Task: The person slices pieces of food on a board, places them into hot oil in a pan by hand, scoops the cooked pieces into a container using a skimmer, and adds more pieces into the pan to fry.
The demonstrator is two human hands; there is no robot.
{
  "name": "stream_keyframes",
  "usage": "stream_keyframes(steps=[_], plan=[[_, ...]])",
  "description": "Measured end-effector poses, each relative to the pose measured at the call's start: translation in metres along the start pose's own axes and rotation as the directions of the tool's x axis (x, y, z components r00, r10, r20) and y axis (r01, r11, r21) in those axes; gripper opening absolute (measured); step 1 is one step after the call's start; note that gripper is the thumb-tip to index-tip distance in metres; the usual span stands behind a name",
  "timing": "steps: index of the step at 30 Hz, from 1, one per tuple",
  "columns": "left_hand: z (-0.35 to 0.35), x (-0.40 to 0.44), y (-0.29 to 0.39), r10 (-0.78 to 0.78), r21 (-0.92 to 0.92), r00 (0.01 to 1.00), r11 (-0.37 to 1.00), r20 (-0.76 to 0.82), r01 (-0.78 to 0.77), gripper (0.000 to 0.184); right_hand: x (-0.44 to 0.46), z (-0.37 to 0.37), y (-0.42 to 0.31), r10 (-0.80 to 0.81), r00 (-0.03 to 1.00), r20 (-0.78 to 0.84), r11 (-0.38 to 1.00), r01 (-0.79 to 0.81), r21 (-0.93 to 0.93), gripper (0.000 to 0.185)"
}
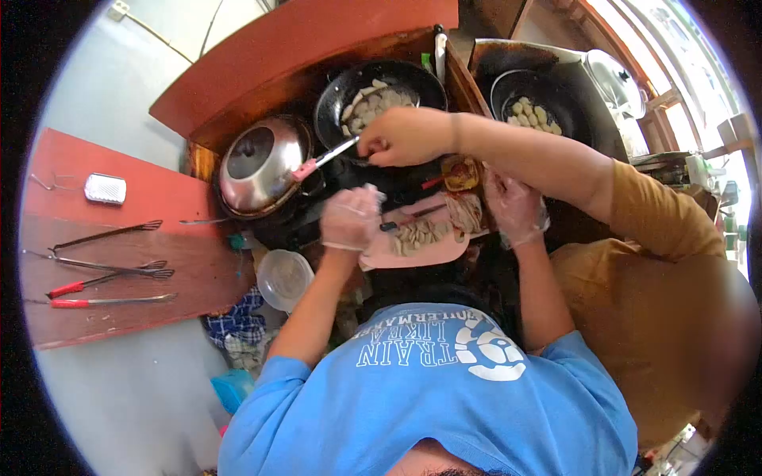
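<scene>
My left hand (352, 219), in a clear plastic glove, is closed with its fingers curled, left of the pink cutting board (432, 255). Whether anything is in it I cannot make out. Pale sliced pieces (421, 236) lie on the board, with a dark-handled knife (413, 216) at its far edge. My right hand (516, 208), also gloved, is beside a clear bag of pale slices (465, 213); its fingertips are partly hidden beneath a co-worker's forearm. That co-worker's hand (405, 136) grips a metal utensil with a pink handle (304, 170) over the stove.
A black wok (327, 103) holds pale pieces in liquid, beside a lidded pan (266, 163). Another wok (500, 94) with pale lumps stands at the right. A plastic tub (284, 279) sits near my left forearm. Whisks and tongs (111, 301) hang on the left panel.
</scene>
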State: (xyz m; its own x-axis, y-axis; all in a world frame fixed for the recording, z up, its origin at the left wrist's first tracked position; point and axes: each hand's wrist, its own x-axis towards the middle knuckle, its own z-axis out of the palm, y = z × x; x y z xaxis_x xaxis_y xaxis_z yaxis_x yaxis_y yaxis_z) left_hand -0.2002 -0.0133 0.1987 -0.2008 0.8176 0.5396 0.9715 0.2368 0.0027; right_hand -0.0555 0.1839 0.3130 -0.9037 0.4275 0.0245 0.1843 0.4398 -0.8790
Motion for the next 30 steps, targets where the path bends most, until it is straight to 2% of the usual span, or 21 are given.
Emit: stream_keyframes(steps=[1, 2, 3, 4, 5, 7, 8, 9, 11, 12, 13, 15, 16, 17, 19, 21, 23, 24, 26, 28, 30], plan=[[-0.018, 0.01, -0.021, -0.074, 0.089, 0.997, 0.993, 0.001, 0.074, 0.023, 0.063, 0.017, -0.015, -0.133, 0.898, 0.42, 0.912, 0.277, -0.304, 0.032], [-0.041, 0.027, -0.032, -0.148, 0.165, 0.989, 0.976, 0.012, 0.144, 0.023, 0.124, 0.033, -0.033, -0.224, 0.671, 0.707, 0.769, 0.567, -0.295, 0.047], [-0.059, 0.041, -0.042, -0.225, 0.242, 0.974, 0.946, 0.015, 0.215, 0.023, 0.132, 0.051, -0.032, -0.265, 0.668, 0.696, 0.734, 0.608, -0.304, 0.049], [-0.065, 0.046, -0.055, -0.351, 0.266, 0.921, 0.916, 0.168, 0.301, 0.023, 0.139, 0.069, -0.028, -0.306, 0.659, 0.686, 0.694, 0.648, -0.313, 0.051], [-0.062, 0.047, -0.067, -0.355, 0.271, 0.923, 0.913, 0.152, 0.306, 0.023, 0.142, 0.082, -0.029, -0.313, 0.655, 0.688, 0.682, 0.659, -0.317, 0.051], [-0.045, 0.039, -0.087, -0.362, 0.383, 0.891, 0.891, 0.273, 0.245, 0.025, 0.144, 0.108, -0.028, -0.294, 0.7, 0.651, 0.724, 0.608, -0.327, 0.06], [-0.038, 0.03, -0.092, -0.319, 0.448, 0.89, 0.881, 0.325, 0.151, 0.026, 0.145, 0.118, -0.024, -0.338, 0.666, 0.665, 0.662, 0.67, -0.336, 0.071], [-0.044, 0.031, -0.088, -0.329, 0.452, 0.891, 0.877, 0.315, 0.164, 0.026, 0.144, 0.122, -0.03, -0.34, 0.658, 0.672, 0.652, 0.68, -0.336, 0.071], [-0.054, 0.029, -0.08, -0.362, 0.453, 0.853, 0.875, 0.376, 0.172, 0.018, 0.14, 0.131, -0.037, -0.224, 0.707, 0.671, 0.718, 0.585, -0.376, 0.074], [-0.045, 0.02, -0.086, -0.341, 0.401, 0.893, 0.892, 0.294, 0.208, 0.017, 0.141, 0.136, -0.035, -0.201, 0.716, 0.669, 0.718, 0.572, -0.396, 0.075], [-0.046, 0.018, -0.086, -0.35, 0.406, 0.892, 0.888, 0.287, 0.218, 0.017, 0.142, 0.141, -0.031, -0.205, 0.709, 0.675, 0.712, 0.581, -0.395, 0.075], [-0.047, 0.017, -0.083, -0.362, 0.387, 0.861, 0.896, 0.357, 0.216, 0.017, 0.143, 0.146, -0.028, -0.205, 0.734, 0.647, 0.69, 0.577, -0.437, 0.071], [-0.048, 0.017, -0.08, -0.334, 0.347, 0.884, 0.913, 0.327, 0.217, 0.018, 0.144, 0.145, -0.028, -0.27, 0.679, 0.683, 0.646, 0.654, -0.394, 0.061], [-0.048, 0.019, -0.078, -0.34, 0.352, 0.885, 0.909, 0.318, 0.222, 0.018, 0.147, 0.14, -0.028, -0.275, 0.674, 0.685, 0.638, 0.661, -0.394, 0.061], [-0.047, 0.025, -0.071, -0.495, 0.096, 0.834, 0.868, 0.243, 0.487, 0.024, 0.151, 0.124, -0.038, -0.258, 0.616, 0.744, 0.658, 0.676, -0.332, 0.045], [-0.047, 0.037, -0.07, -0.539, 0.011, 0.815, 0.836, 0.211, 0.549, 0.026, 0.158, 0.108, -0.046, -0.236, 0.637, 0.734, 0.696, 0.638, -0.329, 0.043], [-0.05, 0.055, -0.067, -0.623, -0.168, 0.764, 0.746, 0.169, 0.645, 0.03, 0.162, 0.083, -0.053, -0.354, 0.644, 0.678, 0.762, 0.619, -0.19, 0.046], [-0.069, 0.071, -0.057, -0.664, -0.198, 0.723, 0.695, 0.193, 0.691, 0.038, 0.165, 0.069, -0.058, -0.354, 0.645, 0.677, 0.76, 0.621, -0.194, 0.046], [-0.096, 0.098, -0.045, -0.648, -0.228, 0.729, 0.692, 0.222, 0.685, 0.044, 0.167, 0.039, -0.07, -0.406, 0.635, 0.657, 0.791, 0.604, -0.095, 0.048], [-0.095, 0.114, -0.042, -0.631, -0.255, 0.732, 0.687, 0.257, 0.681, 0.05, 0.153, 0.007, -0.1, -0.348, 0.668, 0.657, 0.842, 0.531, -0.094, 0.041], [-0.086, 0.131, -0.044, -0.614, -0.212, 0.788, 0.766, 0.038, 0.607, 0.053, 0.141, -0.024, -0.124, -0.344, 0.628, 0.698, 0.854, 0.518, -0.045, 0.038]])
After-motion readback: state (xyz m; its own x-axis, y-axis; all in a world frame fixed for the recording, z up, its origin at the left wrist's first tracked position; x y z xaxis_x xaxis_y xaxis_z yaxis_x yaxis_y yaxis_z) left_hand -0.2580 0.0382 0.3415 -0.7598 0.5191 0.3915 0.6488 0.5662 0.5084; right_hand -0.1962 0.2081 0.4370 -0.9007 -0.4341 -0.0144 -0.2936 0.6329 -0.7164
